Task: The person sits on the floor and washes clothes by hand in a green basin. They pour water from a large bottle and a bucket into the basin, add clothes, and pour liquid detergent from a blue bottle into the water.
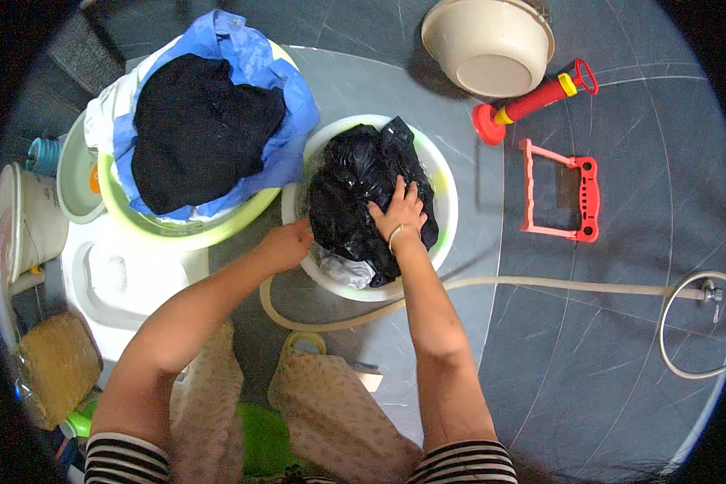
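A white-rimmed plastic basin (452, 199) stands before me, filled with wet black cloth (351, 187) and a small white cloth (346, 270). My right hand (401, 213), with a bracelet at the wrist, presses on the black cloth with its fingers spread. At the basin's left rim is my left hand (290, 244), its fingers curled; whether it grips the rim or some cloth cannot be told. To the upper left, a larger yellow-green basin (175, 237) holds black cloth (209, 133) lying on blue cloth (305, 109) and white cloth.
A squat toilet (118, 272) and a white bucket (42, 224) are on the left. A beige hose (520, 280) runs right to a wall tap (711, 293). A beige basin (490, 48), a red plunger (535, 101) and a red plastic rack (587, 199) are at the upper right.
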A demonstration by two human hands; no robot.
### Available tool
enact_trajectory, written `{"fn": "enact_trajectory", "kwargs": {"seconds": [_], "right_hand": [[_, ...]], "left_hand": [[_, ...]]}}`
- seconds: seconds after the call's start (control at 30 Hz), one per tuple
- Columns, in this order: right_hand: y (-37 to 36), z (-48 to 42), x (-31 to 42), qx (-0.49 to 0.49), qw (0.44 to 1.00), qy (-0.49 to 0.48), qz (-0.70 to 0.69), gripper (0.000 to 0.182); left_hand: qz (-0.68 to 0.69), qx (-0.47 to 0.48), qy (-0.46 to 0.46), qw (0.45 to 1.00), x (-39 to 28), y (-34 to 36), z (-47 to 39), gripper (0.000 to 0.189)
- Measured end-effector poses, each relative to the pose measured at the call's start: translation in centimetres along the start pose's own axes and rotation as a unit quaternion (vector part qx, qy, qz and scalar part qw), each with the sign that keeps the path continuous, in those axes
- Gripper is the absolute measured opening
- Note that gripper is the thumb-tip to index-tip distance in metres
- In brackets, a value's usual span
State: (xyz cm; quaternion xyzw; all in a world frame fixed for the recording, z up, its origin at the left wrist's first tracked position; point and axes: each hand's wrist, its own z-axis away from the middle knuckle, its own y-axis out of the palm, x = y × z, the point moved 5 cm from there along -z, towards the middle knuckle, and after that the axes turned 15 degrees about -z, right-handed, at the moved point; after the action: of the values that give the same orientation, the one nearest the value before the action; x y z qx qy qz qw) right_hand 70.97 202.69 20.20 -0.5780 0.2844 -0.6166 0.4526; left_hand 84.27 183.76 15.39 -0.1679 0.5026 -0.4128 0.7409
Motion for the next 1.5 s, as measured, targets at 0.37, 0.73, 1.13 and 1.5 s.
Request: {"fn": "enact_trajectory", "kwargs": {"seconds": [0.37,0.73,1.13,1.5], "right_hand": [[5.3,7.5,4.0,0.170,0.951,-0.086,0.245,0.042],[7.1,6.5,2.8,0.069,0.994,-0.056,0.068,0.062],[-1.5,9.0,1.5,-0.130,0.986,-0.094,-0.055,0.066],[2.7,4.8,-4.0,-0.014,0.989,0.136,0.055,0.082]], "left_hand": [[0.159,0.074,-0.162,0.971,-4.1,-4.4,8.6,0.047],[0.244,0.073,-0.096,0.962,-6.2,-2.6,8.8,0.048],[0.257,0.155,-0.113,0.947,-5.6,-2.2,9.6,0.050],[0.260,0.182,-0.099,0.943,-7.8,-1.7,8.2,0.050]]}}
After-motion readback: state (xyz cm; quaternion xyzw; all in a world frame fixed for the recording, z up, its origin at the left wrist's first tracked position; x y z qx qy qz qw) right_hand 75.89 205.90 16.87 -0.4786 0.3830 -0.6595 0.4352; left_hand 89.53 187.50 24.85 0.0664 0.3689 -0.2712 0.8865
